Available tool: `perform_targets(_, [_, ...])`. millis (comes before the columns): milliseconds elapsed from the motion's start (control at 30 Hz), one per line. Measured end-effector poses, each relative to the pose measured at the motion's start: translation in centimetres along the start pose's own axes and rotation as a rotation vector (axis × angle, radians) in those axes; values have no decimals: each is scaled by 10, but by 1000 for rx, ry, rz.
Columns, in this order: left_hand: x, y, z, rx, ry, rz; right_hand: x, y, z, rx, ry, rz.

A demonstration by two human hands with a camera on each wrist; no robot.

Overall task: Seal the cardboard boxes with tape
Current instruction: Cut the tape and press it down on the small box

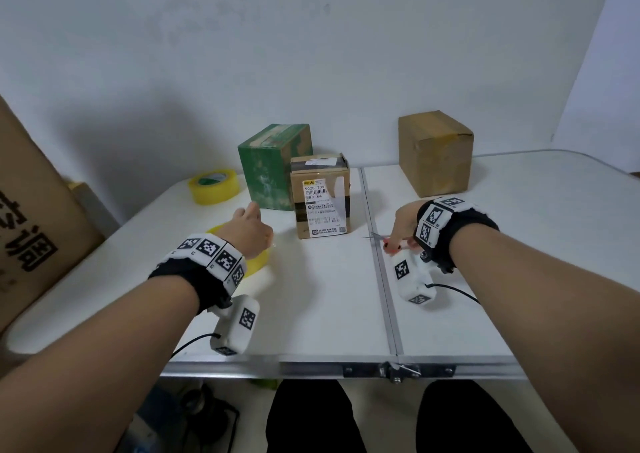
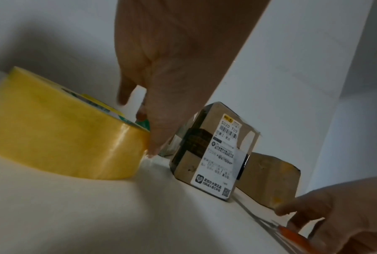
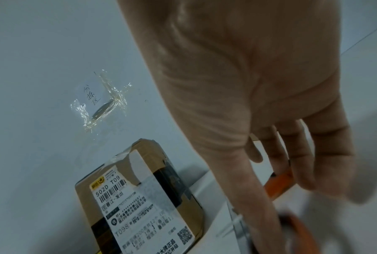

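Tape roll (image 2: pixel 61 128) flat on desk (image 1: pixel 329 297), just left of labelled box (image 1: pixel 320 196). L hand (image 1: pixel 251 231) fingers loosely curled at roll's edge, gripping nothing. R hand (image 1: pixel 403 226) fingers closing round scissors (image 1: pixel 388 241) (grip unclear). Advice: find tape end first, pull w/ roll steadied.

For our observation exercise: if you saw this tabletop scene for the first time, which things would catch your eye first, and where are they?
The yellow tape roll lying flat on the white table stands out, the left hand reaching down at it. Mid-table stands a small labelled box beside a green box, with a plain brown box far right. The right hand is at orange-handled scissors.
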State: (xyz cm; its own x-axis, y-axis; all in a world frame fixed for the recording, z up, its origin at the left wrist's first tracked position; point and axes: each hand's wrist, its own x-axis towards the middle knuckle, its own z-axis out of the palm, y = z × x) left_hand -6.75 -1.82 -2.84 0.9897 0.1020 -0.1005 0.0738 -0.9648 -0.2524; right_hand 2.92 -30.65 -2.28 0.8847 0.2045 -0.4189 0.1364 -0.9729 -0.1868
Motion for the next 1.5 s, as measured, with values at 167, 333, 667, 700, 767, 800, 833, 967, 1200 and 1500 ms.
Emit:
perform_targets(167, [5,-4,2,-147,60,12,-6,-5,-3,156,-49,-22])
perform_targets(333, [8,-8,7,-417,53,43,-13,-14,-8,85,86,-82])
perform_targets(667, [25,8,-59,-602,699,75,9,-20,-27,740,729,-421])
perform_targets(700, [29,11,-68,-598,660,139,13,-24,-32,765,738,-461])
perform_targets(767, [37,16,-79,-550,476,226,16,-33,-42,772,747,-545])
perform_targets(800, [40,18,-80,-504,412,236,16,-39,-48,741,751,-581])
perform_targets(833, [43,18,-78,-460,392,232,16,-43,-54,696,749,-613])
perform_targets(967, [43,22,-65,-509,468,220,27,-66,-71,489,666,-649])
perform_targets(1200, [53,18,-56,-532,484,230,55,-81,-48,348,553,-675])
perform_targets(1500, [54,21,-51,-545,531,272,52,-72,-35,242,628,-813])
